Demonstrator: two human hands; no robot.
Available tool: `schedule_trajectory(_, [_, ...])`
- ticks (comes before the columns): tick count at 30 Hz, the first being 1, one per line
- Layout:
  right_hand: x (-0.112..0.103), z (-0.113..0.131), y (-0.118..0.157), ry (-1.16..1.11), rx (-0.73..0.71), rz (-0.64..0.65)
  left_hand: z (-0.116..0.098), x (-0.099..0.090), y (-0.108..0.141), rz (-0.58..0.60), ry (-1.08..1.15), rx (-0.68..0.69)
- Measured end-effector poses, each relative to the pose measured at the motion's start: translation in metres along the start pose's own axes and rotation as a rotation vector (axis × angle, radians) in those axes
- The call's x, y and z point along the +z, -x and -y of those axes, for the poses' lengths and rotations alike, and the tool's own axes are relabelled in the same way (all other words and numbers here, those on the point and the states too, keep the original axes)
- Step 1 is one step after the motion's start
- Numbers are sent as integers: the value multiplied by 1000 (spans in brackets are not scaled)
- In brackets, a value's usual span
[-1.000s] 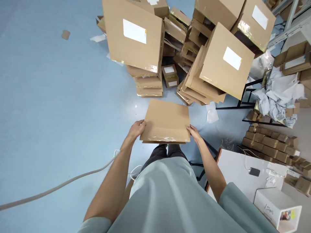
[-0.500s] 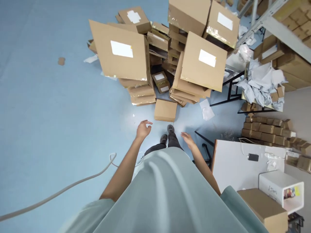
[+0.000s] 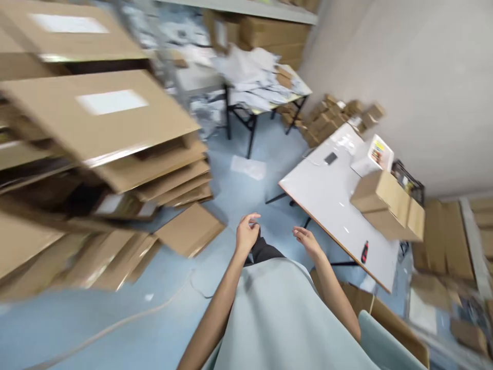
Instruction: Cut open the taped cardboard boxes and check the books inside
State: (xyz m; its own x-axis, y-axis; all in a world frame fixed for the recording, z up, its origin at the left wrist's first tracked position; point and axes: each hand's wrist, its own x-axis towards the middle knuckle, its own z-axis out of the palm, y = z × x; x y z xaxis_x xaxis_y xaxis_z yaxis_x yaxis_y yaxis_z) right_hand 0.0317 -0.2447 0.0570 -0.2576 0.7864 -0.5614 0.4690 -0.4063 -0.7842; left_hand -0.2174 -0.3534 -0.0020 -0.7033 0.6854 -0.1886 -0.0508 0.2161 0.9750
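Note:
My left hand (image 3: pixel 247 234) is raised in front of my body with its fingers apart and curved, holding nothing. To its right, my right hand (image 3: pixel 306 240) is also in the air, fingers loosely extended and nothing in them. A flat cardboard box (image 3: pixel 190 229) lies on the blue floor, left of my left hand. The white table (image 3: pixel 327 190) stands to the right, and its near corner is beyond my right hand. Neither hand touches anything.
Stacked large boxes (image 3: pixel 115 123), blurred, fill the left. A cable (image 3: pixel 127 319) crosses the floor. White packets cover a back table (image 3: pixel 254 97). On the white table are a phone (image 3: pixel 330 158), a red-black tool (image 3: pixel 364 252) and cartons (image 3: pixel 389 205). An open box (image 3: pixel 396 326) stands behind my right arm.
The view has turned right, so the box stacks shift left and the white table comes nearer the middle. Both hands remain raised and hold nothing.

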Motion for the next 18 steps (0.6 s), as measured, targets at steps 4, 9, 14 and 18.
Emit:
schedule_trajectory(4, [-74, -24, 35, -223, -20, -249, -31, 82, 3, 283, 1, 115])
schedule_trajectory(9, [-149, -66, 72, -456, -42, -502, -58, 174, 21, 565, -59, 171])
schedule_trajectory(14, [-204, -112, 99, -601, -53, -695, -82, 259, 48, 781, -123, 208])
schedule_trajectory(18, [-265, -147, 97, -631, -70, -865, -108, 353, 72, 912, -117, 263])
